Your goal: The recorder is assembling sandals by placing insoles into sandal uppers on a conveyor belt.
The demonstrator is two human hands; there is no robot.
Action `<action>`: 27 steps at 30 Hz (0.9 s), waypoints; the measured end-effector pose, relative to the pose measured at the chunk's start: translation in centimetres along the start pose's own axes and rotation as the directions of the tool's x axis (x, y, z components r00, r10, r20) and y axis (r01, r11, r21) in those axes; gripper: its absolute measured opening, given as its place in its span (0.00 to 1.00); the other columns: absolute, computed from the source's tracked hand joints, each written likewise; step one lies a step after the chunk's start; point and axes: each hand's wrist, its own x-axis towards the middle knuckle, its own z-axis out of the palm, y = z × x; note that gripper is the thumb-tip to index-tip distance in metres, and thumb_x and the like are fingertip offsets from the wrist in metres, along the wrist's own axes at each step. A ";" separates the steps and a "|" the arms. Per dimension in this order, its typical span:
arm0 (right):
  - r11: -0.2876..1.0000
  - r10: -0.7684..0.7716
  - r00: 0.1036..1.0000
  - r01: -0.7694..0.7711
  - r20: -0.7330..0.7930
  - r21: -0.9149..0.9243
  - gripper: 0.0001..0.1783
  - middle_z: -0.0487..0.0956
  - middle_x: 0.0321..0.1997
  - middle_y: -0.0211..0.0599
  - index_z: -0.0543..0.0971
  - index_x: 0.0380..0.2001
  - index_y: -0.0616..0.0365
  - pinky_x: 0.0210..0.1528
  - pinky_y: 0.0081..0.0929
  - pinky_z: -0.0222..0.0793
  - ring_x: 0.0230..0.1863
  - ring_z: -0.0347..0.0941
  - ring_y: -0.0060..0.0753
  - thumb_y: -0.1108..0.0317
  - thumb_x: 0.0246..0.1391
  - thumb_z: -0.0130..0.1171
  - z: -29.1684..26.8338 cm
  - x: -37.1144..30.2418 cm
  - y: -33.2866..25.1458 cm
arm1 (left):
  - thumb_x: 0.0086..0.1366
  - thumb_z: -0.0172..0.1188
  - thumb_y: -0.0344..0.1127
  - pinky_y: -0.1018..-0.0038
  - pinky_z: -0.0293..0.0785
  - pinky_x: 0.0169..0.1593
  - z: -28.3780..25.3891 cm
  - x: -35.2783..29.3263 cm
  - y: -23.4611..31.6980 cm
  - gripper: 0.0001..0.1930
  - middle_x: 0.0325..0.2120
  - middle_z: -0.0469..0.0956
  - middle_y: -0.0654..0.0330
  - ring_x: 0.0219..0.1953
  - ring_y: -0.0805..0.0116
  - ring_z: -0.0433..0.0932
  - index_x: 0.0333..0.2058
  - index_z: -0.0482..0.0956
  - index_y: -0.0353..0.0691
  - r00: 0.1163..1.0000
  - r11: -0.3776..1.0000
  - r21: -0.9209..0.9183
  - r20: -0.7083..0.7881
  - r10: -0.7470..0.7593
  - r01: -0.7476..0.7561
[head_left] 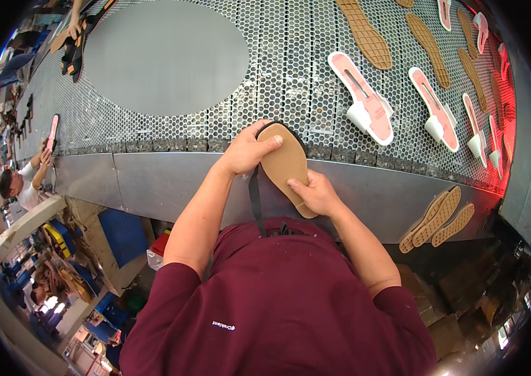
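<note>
- Clock directions are taken from the tan sole (pixel 285 164) in the middle of the view, held over the metal ledge (pixel 171 178) at the belt's near edge.
- The sole lies tilted, its smooth tan face toward the camera, wide end at 11 o'clock and narrow end at 5; a black rim shows round the wide end.
- Left hand (pixel 248 152): clamped on the wide end, thumb pressed flat on the tan face, the other fingers mostly hidden behind.
- Right hand (pixel 317 193): clamped on the edge toward the narrow end, thumb on the tan face, its other fingers mostly out of sight.
- A black strap (pixel 255 200) hangs from beside the left hand down to the waist of the maroon shirt (pixel 303 294), at 6 o'clock.
- Above the ledge, the mesh belt (pixel 297 75) spreads across 10 to 2 o'clock.
- On it, toward 1 and 2 o'clock, lie a white sandal (pixel 375 113) with a pink insole, others like it, and brown waffle-patterned soles (pixel 366 34).
- At 4 o'clock, three brown soles (pixel 452 224) rest on the ledge, two overlapping, one just beside.
- At 9 o'clock, a co-worker's hands (pixel 45 156) hold a pink sandal (pixel 52 133).
</note>
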 end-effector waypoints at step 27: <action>0.944 0.158 0.986 -0.137 0.046 -0.301 0.16 0.82 0.35 0.36 0.77 0.40 0.65 0.38 0.24 0.73 0.35 0.77 0.21 0.65 0.53 0.66 -7.6 -3.4 -1.4 | 0.70 0.57 0.37 0.73 0.75 0.48 0.8 -2.0 -3.3 0.17 0.42 0.80 0.58 0.43 0.72 0.78 0.51 0.73 0.30 0.980 0.960 -0.262 -0.195 0.044 -0.096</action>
